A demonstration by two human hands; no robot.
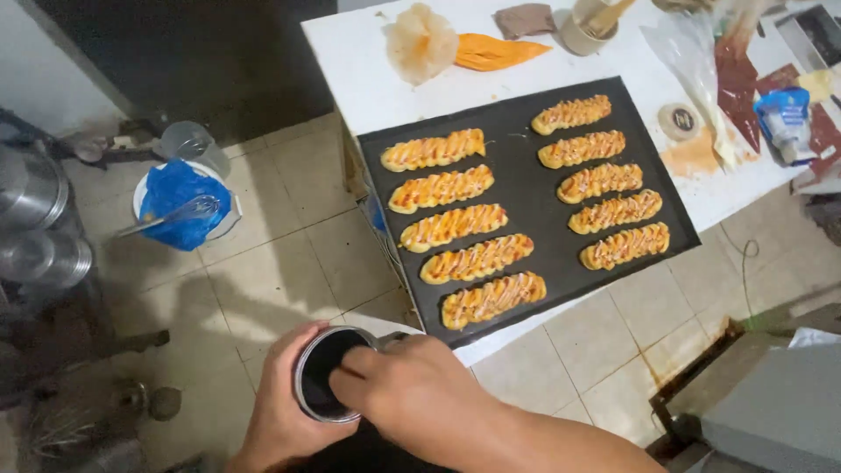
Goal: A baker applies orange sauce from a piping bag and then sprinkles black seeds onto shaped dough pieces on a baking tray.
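Black baking tray (526, 188) sits on the white table (350, 61), overhanging the near edge. Ten twisted pastries on it with orange-white drizzle, in two columns of five: left column (462, 228), right column (600, 181).

Behind the tray: crumpled plastic wrap (420, 39), orange piping bag (495, 52), grey cloth (524, 19), beige cup (589, 31) with a wooden handle sticking out. To the tray's right: clear plastic bag (696, 74), round beige lid (679, 120) with a dark label, blue-and-white packet (786, 123), dark red sheets (738, 88).

On the tiled floor (280, 271) to the left: white bucket (226, 219) lined with blue plastic (180, 206), a whisk (188, 210) lying across it, a clear tub (194, 144) behind. Steel pots (31, 219) stacked at the far left. Grey metal unit (771, 394) at lower right.

Hands low in view, below the tray's near edge, nothing between them and it. Left hand (280, 412) wraps around a small round metal tin (326, 375), fingers curled on its side, mouth tilted toward the camera, inside dark. Right hand (407, 385) comes in over the rim, fingertips bunched and dipped into the tin's opening; can't tell whether they pinch anything.
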